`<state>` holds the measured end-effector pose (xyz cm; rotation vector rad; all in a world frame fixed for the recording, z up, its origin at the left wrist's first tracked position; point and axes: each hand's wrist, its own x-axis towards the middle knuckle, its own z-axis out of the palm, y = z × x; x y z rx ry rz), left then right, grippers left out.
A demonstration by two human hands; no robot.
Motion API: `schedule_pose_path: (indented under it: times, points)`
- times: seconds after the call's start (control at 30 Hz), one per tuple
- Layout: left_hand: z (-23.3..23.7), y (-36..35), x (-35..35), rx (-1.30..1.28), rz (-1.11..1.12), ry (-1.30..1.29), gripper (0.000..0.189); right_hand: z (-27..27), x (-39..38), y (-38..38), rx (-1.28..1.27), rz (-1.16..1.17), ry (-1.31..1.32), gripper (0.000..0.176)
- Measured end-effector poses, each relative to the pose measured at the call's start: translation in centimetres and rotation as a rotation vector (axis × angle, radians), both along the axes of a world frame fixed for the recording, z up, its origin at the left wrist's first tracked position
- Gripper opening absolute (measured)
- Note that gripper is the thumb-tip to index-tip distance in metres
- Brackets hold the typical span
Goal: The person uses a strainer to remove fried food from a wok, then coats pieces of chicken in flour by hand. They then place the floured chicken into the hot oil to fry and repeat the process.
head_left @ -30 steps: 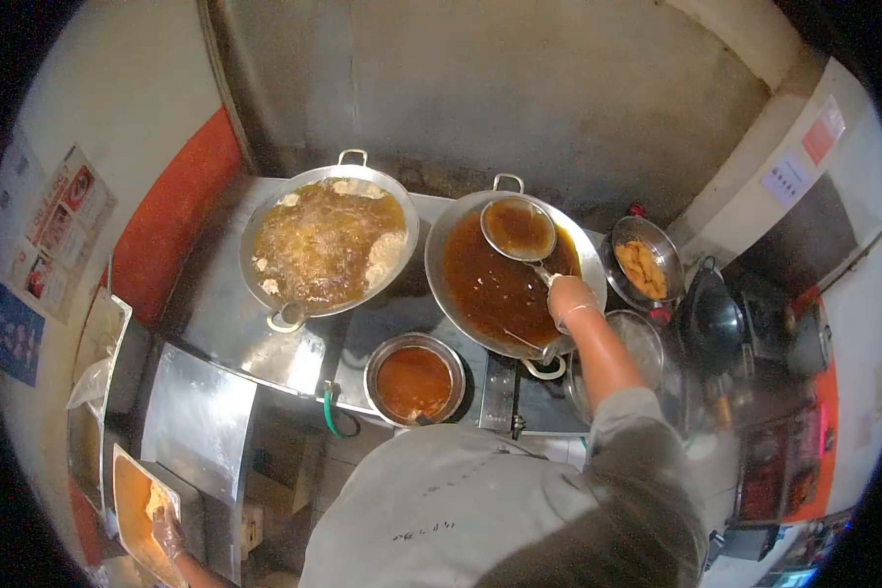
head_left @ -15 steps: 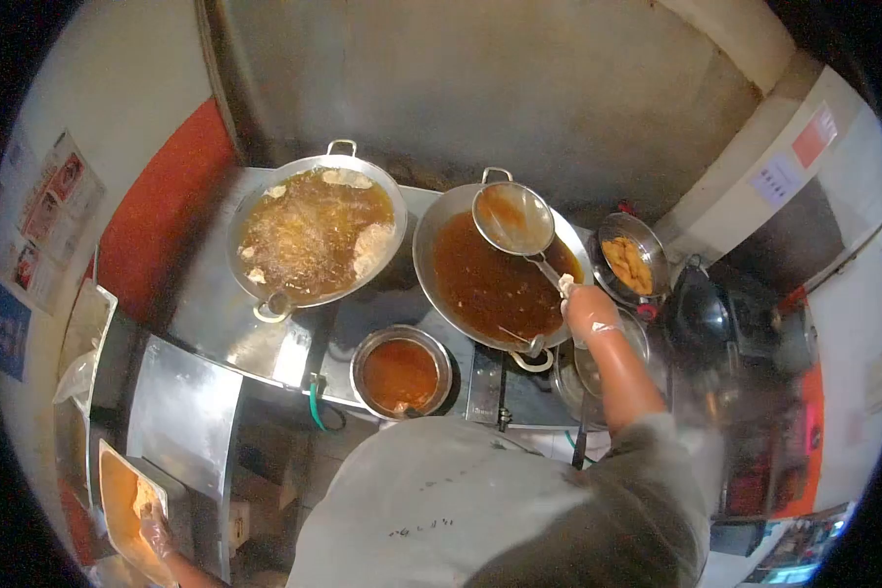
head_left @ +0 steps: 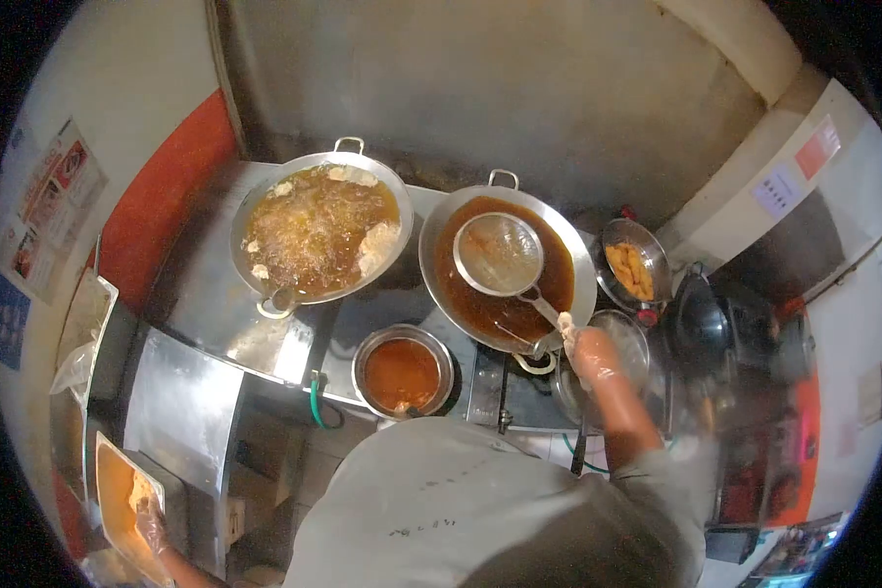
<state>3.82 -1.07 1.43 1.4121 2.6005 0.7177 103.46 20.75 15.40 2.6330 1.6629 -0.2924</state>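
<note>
My right hand [head_left: 598, 358], in a clear plastic glove, is closed around the handle of a wire-mesh skimmer [head_left: 500, 253]. The skimmer's round mesh is over the right wok [head_left: 586, 279], which holds dark brown oil. At the lower left, my left hand [head_left: 151, 526], also gloved, reaches into a rectangular tray [head_left: 118, 537] with orange contents. Its fingers look drawn together against a pale orange lump of food [head_left: 139, 489]; what they hold, if anything, is hidden. In the left wok [head_left: 398, 257], oil bubbles around pale battered pieces [head_left: 375, 247].
A metal pot [head_left: 360, 367] of reddish-brown liquid stands in front of the woks. Golden fried pieces [head_left: 630, 271] lie in a strainer basket [head_left: 662, 263] at right, near a dark pan [head_left: 701, 318]. A green hose [head_left: 316, 404] hangs at the counter's front edge.
The skimmer has moved down and slightly left over the right wok, with my right hand lower too. My left hand stays in the tray.
</note>
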Motion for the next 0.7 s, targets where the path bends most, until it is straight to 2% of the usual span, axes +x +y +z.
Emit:
schedule_pose_path:
  times: [0.07,0.1,0.17,0.2,0.27,0.3,0.37,0.43,0.5,0.53,0.57,0.6,0.63,0.7]
  points:
    - [-0.1,-0.3,0.2,0.032,0.089,-0.092,0.041,-0.5,0.8,-1.2,0.001,-0.033,-0.054,0.032]
    - [-0.9,-0.3,-0.2,0.037,0.092,-0.094,0.041,-0.3,1.2,-1.5,0.022,0.057,-0.054,0.034]
    - [-1.6,-0.3,-1.9,0.138,-0.393,0.789,0.046,0.2,1.3,-1.3,0.050,0.149,-0.045,0.035]
    - [-1.0,-0.2,-1.8,0.138,-0.394,0.796,0.046,0.6,1.0,-1.2,0.039,0.086,-0.045,0.036]
    - [0.1,-0.4,-0.9,-0.166,-0.006,0.087,0.046,0.2,1.0,-1.8,0.023,0.017,-0.042,0.036]
    - [0.4,-0.4,-0.7,-0.280,0.013,0.139,0.047,0.1,0.9,-1.9,0.035,0.006,-0.058,0.040]
    - [0.4,0.1,-0.6,-0.269,-0.061,0.180,0.048,0.8,0.8,-1.6,0.067,0.005,-0.074,0.043]
    - [0.0,0.2,-1.2,-0.268,-0.143,0.237,0.048,3.7,-0.8,-3.0,0.072,0.019,-0.003,0.052]
    - [-1.1,0.2,-1.8,-0.106,-0.220,0.282,0.050,2.0,-0.5,-2.9,0.075,-0.049,0.071,0.053]
    - [-0.7,0.1,-1.9,-0.104,-0.225,0.287,0.050,1.1,-0.1,-3.0,0.081,-0.112,0.135,0.054]
    - [-0.8,0.1,-1.6,-0.141,-0.190,0.213,0.049,0.6,0.2,-3.2,0.060,-0.086,0.130,0.042]
    - [-0.7,0.1,-1.5,-0.176,-0.153,0.141,0.048,1.1,-0.3,-3.6,0.070,-0.081,0.135,0.042]
    - [-0.5,0.3,-1.6,-0.180,-0.074,-0.046,0.049,2.0,-1.2,-4.4,0.078,0.008,0.065,0.036]
    - [0.7,0.8,-0.6,-0.205,-0.038,-0.081,0.049,2.8,-3.5,-5.9,0.081,0.097,0.005,0.031]
